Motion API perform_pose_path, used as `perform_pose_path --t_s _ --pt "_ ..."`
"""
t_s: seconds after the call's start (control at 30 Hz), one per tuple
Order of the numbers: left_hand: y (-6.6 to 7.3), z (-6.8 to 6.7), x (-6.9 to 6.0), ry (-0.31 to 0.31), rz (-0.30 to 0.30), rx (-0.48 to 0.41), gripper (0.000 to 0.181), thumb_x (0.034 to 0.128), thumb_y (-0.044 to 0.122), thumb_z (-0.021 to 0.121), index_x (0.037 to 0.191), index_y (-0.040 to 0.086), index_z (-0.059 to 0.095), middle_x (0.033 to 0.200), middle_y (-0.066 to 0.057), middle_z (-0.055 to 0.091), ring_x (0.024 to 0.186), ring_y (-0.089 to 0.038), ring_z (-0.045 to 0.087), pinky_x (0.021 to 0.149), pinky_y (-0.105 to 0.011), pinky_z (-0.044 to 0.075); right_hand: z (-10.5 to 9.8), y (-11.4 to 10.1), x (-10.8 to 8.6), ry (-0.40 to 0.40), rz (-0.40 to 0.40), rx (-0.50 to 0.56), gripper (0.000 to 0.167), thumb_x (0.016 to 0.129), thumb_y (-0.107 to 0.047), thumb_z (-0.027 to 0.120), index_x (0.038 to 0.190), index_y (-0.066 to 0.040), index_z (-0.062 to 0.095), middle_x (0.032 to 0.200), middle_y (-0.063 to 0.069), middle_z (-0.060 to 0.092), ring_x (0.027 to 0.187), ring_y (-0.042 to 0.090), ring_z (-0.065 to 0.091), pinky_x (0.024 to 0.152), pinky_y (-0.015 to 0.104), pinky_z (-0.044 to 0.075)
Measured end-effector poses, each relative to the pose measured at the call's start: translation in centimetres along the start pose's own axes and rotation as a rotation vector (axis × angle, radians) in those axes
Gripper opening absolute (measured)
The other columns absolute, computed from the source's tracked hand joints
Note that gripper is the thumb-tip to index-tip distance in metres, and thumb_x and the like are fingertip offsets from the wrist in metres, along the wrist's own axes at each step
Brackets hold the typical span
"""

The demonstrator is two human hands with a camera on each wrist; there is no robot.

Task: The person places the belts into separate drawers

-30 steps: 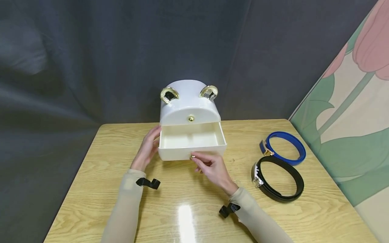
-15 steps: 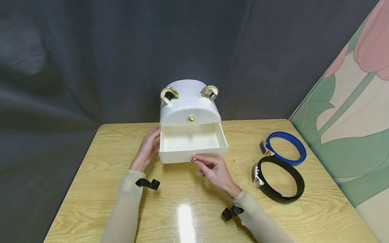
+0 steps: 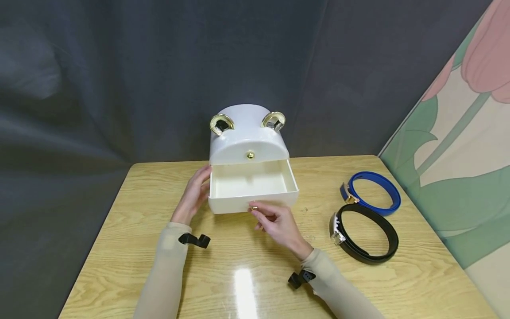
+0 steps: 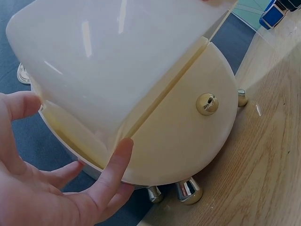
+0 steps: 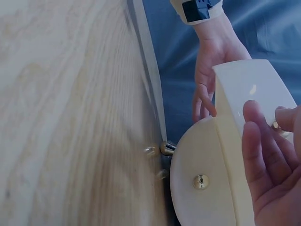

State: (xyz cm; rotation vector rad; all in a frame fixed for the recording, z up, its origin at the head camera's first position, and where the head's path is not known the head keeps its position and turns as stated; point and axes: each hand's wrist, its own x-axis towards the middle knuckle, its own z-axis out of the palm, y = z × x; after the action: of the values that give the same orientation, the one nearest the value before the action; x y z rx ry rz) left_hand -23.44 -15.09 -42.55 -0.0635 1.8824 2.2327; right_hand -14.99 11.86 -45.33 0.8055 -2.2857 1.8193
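A white round-topped drawer box (image 3: 248, 113) with two gold-rimmed cups on top stands at the table's far edge. Its middle drawer (image 3: 231, 205) is pulled out, with nothing visible inside. My right hand (image 3: 280, 225) pinches the small gold knob (image 3: 254, 208) on that drawer's front. Against the box's left side rests my left hand (image 3: 192, 195), its fingers spread and mostly straight. In the left wrist view a lower front (image 4: 174, 136) with a gold knob (image 4: 207, 103) is closed beneath the drawer, above gold feet (image 4: 189, 191).
On the table's right lie a coiled blue belt (image 3: 392, 191) with a gold buckle and a coiled black belt (image 3: 392, 239) with a silver buckle. Dark cloth (image 3: 159, 79) hangs behind the wooden table (image 3: 119, 248). A flower-patterned panel (image 3: 474, 199) borders the right.
The drawer came slightly further out with my right hand between the first two frames, and stays about there now. My left hand has kept its place on the box's side.
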Motion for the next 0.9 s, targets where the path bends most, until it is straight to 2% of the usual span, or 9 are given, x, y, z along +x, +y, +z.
perform_pose_path --t_s 0.17,0.27,0.5,0.73,0.9 --pt "0.1 -0.1 0.0 0.004 0.0 0.002 0.07 0.1119 0.045 0.045 0.17 0.014 0.023 0.172 -0.016 0.033 0.153 -0.039 0.043 0.101 -0.031 0.05 0.2 0.2 -0.4 -0.001 -0.028 -0.013 0.026 0.101 0.002 0.069 0.126 0.007 0.074 0.114 0.024 0.079 0.067 0.026 0.078 0.058 0.047 0.063" --pt "0.1 -0.1 0.1 -0.001 0.003 -0.001 0.07 0.1119 0.044 0.045 0.17 0.014 0.023 0.171 -0.016 0.034 0.153 -0.039 0.044 0.098 -0.029 0.052 0.1 0.2 -0.7 -0.005 -0.038 -0.02 0.025 0.101 0.002 0.069 0.125 0.007 0.075 0.114 0.024 0.079 0.067 0.023 0.078 0.058 0.045 0.064" --pt "0.1 0.0 0.2 -0.002 0.006 -0.011 0.068 0.112 0.042 0.045 0.17 0.013 0.023 0.17 -0.017 0.035 0.153 -0.04 0.044 0.099 -0.03 0.052 -0.2 -0.2 -1.1 -0.02 -0.049 -0.005 0.024 0.101 0.002 0.068 0.123 0.009 0.075 0.111 0.026 0.079 0.066 0.031 0.077 0.055 0.043 0.063" --pt "0.0 0.0 0.2 -0.001 0.004 -0.014 0.067 0.1122 0.041 0.045 0.17 0.012 0.025 0.17 -0.018 0.035 0.152 -0.039 0.044 0.097 -0.027 0.052 -0.3 -0.2 -1.5 -0.029 -0.041 -0.016 0.023 0.101 0.003 0.069 0.122 0.008 0.076 0.111 0.026 0.079 0.066 0.026 0.077 0.057 0.042 0.064" --pt "0.0 0.0 0.2 -0.001 0.003 -0.022 0.067 0.112 0.041 0.045 0.169 0.012 0.025 0.17 -0.018 0.035 0.152 -0.039 0.044 0.095 -0.026 0.053 -0.3 -0.3 -1.7 -0.033 -0.027 -0.005 0.022 0.101 0.002 0.069 0.121 0.008 0.076 0.112 0.025 0.079 0.066 0.034 0.077 0.058 0.044 0.064"
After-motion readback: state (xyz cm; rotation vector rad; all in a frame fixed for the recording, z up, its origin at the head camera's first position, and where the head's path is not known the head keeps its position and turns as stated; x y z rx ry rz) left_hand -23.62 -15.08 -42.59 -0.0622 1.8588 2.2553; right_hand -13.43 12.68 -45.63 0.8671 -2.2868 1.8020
